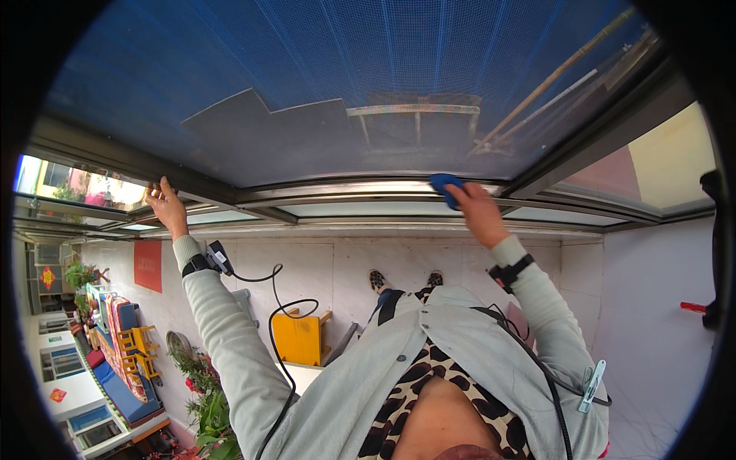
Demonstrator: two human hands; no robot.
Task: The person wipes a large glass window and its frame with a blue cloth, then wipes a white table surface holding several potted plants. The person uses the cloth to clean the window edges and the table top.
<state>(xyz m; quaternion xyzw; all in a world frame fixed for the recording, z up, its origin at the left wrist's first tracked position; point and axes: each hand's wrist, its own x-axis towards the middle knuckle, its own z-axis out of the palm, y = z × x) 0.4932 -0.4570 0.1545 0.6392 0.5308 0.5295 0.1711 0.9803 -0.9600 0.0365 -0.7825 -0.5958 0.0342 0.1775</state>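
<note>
My right hand holds a blue cloth against the bottom rail of a metal window frame. The hand looks slightly blurred. On the other side, my left hand grips a dark metal upright of the frame, its thumb raised along the edge and the other fingers partly hidden. Above the rail stretches a large pane with a mesh screen, through which blue sheeting and some poles show.
A yellow wooden stool stands on the pale tiled floor near my left side. Potted plants and yellow chairs are farther left. A black cable hangs from my left wrist device. A white wall rises at right.
</note>
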